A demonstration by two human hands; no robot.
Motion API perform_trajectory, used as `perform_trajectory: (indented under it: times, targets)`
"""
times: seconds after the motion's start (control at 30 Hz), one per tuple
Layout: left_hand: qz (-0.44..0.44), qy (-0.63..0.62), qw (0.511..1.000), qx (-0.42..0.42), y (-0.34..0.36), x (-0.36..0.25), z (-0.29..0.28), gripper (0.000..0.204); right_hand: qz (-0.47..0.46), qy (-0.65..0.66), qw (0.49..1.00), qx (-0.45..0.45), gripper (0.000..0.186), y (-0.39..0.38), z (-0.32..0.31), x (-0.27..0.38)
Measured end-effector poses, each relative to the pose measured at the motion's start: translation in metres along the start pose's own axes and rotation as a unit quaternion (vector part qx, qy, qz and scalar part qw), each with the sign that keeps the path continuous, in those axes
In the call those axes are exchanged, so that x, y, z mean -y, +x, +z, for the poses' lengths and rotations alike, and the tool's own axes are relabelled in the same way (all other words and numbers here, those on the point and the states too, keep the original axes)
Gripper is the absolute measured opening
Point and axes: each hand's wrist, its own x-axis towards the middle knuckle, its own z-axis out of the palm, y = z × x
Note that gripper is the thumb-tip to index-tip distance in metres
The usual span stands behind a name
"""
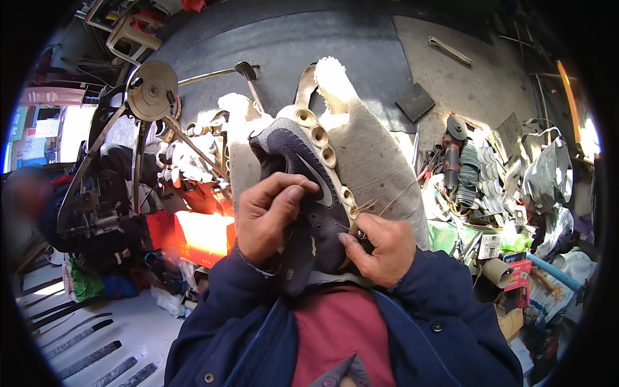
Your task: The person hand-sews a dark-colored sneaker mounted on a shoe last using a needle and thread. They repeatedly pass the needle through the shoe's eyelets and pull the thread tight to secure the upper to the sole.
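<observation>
A dark grey sneaker [284, 145] with a light swoosh-shaped patch lies across my lap, toe pointing away from me. Its cream sole [329, 157], set with several round hollows, faces right. My left hand [274, 213] is closed over the upper, thumb and forefinger pinched together near the patch; what they hold, if anything, is too small to make out. Beside the sole's near end, my right hand [382, 250] pinches a thin needle-like tool [361, 234], mostly hidden by the fingers. Fine thread [390, 203] loops up from there over the pale cloth [380, 155] on my lap.
At the left stands a metal hand-cranked machine [151, 90] with a round wheel. A bright red-orange box [205, 238] sits below it. Right of my lap lie an angle grinder [453, 151], coiled dark strips [469, 169] and a cardboard roll [498, 273]. A dark square plate [414, 101] rests on the floor.
</observation>
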Motion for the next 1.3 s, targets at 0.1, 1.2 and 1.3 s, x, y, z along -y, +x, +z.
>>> perform_trajectory:
  times: [0.1,1.2,1.3]
  targets:
    - [0.066,-0.122,0.990,-0.023,0.002,0.005,-0.025,0.022,0.016,-0.007,1.000,0.008,0.018,0.003,-0.002,0.001]
    - [-0.072,0.340,0.906,-0.243,-0.015,-0.022,-0.145,0.035,0.027,0.021,0.999,-0.014,0.024,0.005,-0.003,-0.014]
    - [0.130,0.312,0.916,-0.216,-0.021,-0.025,-0.093,0.046,0.040,0.071,0.997,-0.012,0.021,0.005,-0.008,-0.014]
